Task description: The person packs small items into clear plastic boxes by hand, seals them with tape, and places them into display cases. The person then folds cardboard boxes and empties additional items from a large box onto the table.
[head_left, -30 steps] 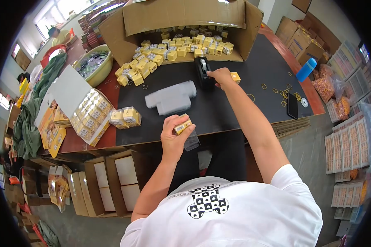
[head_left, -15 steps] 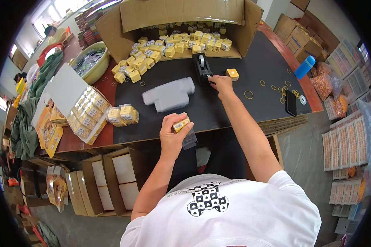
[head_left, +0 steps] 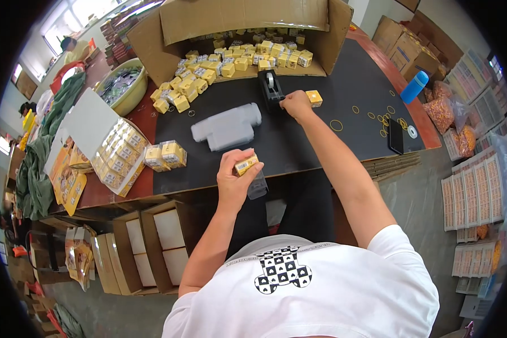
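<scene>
My left hand (head_left: 236,177) is closed around a small yellow printed box (head_left: 246,164), above the front edge of the table. A clear plastic case (head_left: 258,187) hangs just below the box, beside my fingers. My right hand (head_left: 296,105) reaches forward, fingers pinched at the near end of a black tape dispenser (head_left: 270,90). What lies between those fingertips is hidden. Right beside that hand sits a single yellow box (head_left: 314,98). Flat clear plastic sleeves (head_left: 227,127) lie stacked on the black mat between my hands and the heap of boxes.
A big cardboard carton (head_left: 245,22) spills many yellow boxes (head_left: 236,62) at the back. Left are packed clear cases (head_left: 166,156), an open white carton (head_left: 118,155) and a basin (head_left: 124,84). Right lie rubber bands (head_left: 336,125), a phone (head_left: 396,136) and a blue bottle (head_left: 414,87).
My right hand has shifted slightly left and turned, staying at the near end of the tape dispenser. My left hand still grips the yellow box, now tilted a little differently. The view has shifted slightly.
</scene>
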Tool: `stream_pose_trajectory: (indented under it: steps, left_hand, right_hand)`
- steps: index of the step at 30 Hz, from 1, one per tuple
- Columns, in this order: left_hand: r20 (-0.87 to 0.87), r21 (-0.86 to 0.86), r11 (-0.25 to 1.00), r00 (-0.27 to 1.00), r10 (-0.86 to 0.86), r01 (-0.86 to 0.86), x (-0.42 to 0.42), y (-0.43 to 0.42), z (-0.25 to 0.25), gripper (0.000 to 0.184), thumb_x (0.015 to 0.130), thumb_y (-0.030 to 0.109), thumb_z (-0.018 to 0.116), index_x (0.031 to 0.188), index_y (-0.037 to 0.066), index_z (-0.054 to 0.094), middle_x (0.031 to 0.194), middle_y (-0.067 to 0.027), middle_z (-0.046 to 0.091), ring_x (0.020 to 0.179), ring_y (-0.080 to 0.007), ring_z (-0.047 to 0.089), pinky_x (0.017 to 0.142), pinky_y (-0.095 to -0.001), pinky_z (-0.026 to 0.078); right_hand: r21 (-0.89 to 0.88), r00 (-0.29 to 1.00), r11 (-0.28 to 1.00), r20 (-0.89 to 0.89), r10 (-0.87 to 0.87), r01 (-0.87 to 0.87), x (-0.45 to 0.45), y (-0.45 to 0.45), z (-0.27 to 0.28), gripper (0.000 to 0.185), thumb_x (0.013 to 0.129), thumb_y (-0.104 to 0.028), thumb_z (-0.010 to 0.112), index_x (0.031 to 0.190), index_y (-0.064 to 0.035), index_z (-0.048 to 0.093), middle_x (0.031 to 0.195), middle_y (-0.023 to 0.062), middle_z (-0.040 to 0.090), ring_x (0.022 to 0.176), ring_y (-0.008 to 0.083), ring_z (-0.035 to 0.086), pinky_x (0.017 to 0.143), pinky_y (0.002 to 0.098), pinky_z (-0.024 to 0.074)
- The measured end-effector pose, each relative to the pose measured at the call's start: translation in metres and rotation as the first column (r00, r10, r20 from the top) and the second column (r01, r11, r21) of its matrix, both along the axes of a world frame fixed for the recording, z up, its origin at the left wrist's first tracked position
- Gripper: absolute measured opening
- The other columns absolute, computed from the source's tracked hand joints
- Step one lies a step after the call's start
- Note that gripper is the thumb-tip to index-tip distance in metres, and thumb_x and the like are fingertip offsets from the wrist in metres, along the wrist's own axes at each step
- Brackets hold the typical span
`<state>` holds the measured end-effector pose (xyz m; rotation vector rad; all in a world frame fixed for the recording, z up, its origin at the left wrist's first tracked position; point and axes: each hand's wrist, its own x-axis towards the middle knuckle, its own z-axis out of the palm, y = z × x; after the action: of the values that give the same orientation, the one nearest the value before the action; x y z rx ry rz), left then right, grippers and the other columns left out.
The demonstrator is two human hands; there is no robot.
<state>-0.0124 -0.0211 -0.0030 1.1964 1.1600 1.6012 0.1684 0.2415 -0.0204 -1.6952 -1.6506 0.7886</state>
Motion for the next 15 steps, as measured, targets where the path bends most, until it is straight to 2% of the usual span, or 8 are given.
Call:
stream_pose_trajectory:
  steps: [4, 6, 7, 8, 9, 11, 14, 15]
  left_hand:
    - [-0.015, 0.051, 0.999, 1.0, -0.007, 0.007, 0.003, -0.001, 0.006, 0.032, 0.084, 0.003, 0.081, 0.114, 0.006, 0.07, 0.118, -0.0035, 0.054, 0.1, -0.0158, 0.059, 0.085, -0.0273, 0.05]
    - [-0.082, 0.097, 0.995, 0.997, 0.012, -0.004, 0.001, 0.0, 0.013, 0.033, 0.083, 0.003, 0.081, 0.114, 0.006, 0.07, 0.119, -0.004, 0.054, 0.099, -0.0165, 0.059, 0.085, -0.0276, 0.05]
    - [-0.136, 0.131, 0.991, 0.99, 0.039, -0.021, 0.0, 0.0, 0.016, 0.034, 0.083, 0.003, 0.081, 0.115, 0.006, 0.07, 0.119, -0.0044, 0.055, 0.099, -0.0171, 0.059, 0.085, -0.0279, 0.05]
    - [-0.187, 0.156, 0.987, 0.98, 0.068, -0.038, 0.0, -0.002, 0.016, 0.036, 0.082, 0.003, 0.082, 0.115, 0.006, 0.07, 0.119, -0.0049, 0.055, 0.099, -0.0178, 0.06, 0.085, -0.0282, 0.05]
    - [-0.233, 0.179, 0.982, 0.967, 0.102, -0.061, 0.002, -0.004, 0.016, 0.037, 0.081, 0.003, 0.082, 0.116, 0.006, 0.07, 0.119, -0.0053, 0.055, 0.099, -0.0185, 0.06, 0.085, -0.0285, 0.05]
    - [-0.294, 0.197, 0.975, 0.943, 0.156, -0.1, 0.006, -0.003, 0.018, 0.037, 0.08, 0.003, 0.083, 0.115, 0.006, 0.069, 0.119, -0.0059, 0.055, 0.099, -0.0194, 0.06, 0.084, -0.0291, 0.05]
    - [-0.476, 0.307, 0.94, 0.831, 0.288, -0.15, 0.012, 0.009, 0.027, 0.039, 0.077, 0.003, 0.083, 0.113, 0.007, 0.068, 0.12, -0.0075, 0.056, 0.098, -0.0221, 0.061, 0.083, -0.031, 0.051]
    - [-0.483, 0.296, 0.944, 0.829, 0.282, -0.148, 0.014, 0.008, 0.029, 0.039, 0.077, 0.003, 0.083, 0.113, 0.007, 0.068, 0.12, -0.0075, 0.056, 0.098, -0.0221, 0.061, 0.083, -0.031, 0.051]
  right_hand:
    - [0.099, 0.972, 0.988, 0.213, 0.099, -0.122, 0.009, 0.012, -0.015, 0.011, 0.078, -0.01, 0.072, 0.076, 0.0, 0.075, 0.066, 0.0054, 0.065, 0.06, 0.0153, 0.056, 0.061, 0.0294, 0.0468]
    - [0.133, 0.959, 0.982, -0.234, 0.16, -0.131, 0.027, -0.002, -0.028, 0.013, 0.082, -0.01, 0.074, 0.085, 0.0016, 0.076, 0.08, 0.006, 0.071, 0.067, 0.016, 0.059, 0.066, 0.0282, 0.0489]
    - [0.142, 0.958, 0.981, -0.234, 0.167, -0.136, 0.027, -0.018, -0.021, 0.013, 0.082, -0.01, 0.074, 0.085, 0.0016, 0.076, 0.08, 0.006, 0.071, 0.067, 0.016, 0.059, 0.066, 0.0282, 0.0489]
    - [0.206, 0.915, 0.972, -0.357, 0.185, -0.115, 0.031, -0.039, -0.017, 0.014, 0.085, -0.011, 0.073, 0.089, 0.0025, 0.075, 0.086, 0.0056, 0.071, 0.071, 0.0155, 0.061, 0.069, 0.0265, 0.049]
    - [0.264, 0.857, 0.96, -0.469, 0.212, -0.093, 0.033, -0.063, -0.004, 0.015, 0.088, -0.011, 0.073, 0.093, 0.0035, 0.074, 0.093, 0.0051, 0.072, 0.075, 0.0149, 0.062, 0.072, 0.0248, 0.049]
    - [0.067, 0.604, 0.972, -0.773, 0.192, -0.224, 0.025, -0.128, 0.043, 0.014, 0.093, -0.011, 0.072, 0.096, 0.003, 0.074, 0.097, 0.0043, 0.069, 0.077, 0.012, 0.059, 0.076, 0.0241, 0.0483]
    - [0.026, 0.513, 0.929, -0.828, 0.227, -0.37, 0.022, -0.189, 0.071, 0.012, 0.093, -0.011, 0.073, 0.093, 0.001, 0.074, 0.079, 0.0031, 0.063, 0.065, 0.008, 0.051, 0.068, 0.0238, 0.0467]
    - [0.016, 0.509, 0.929, -0.833, 0.217, -0.369, 0.02, -0.201, 0.074, 0.012, 0.093, -0.011, 0.073, 0.093, 0.001, 0.074, 0.079, 0.0031, 0.063, 0.065, 0.008, 0.051, 0.068, 0.0238, 0.0467]
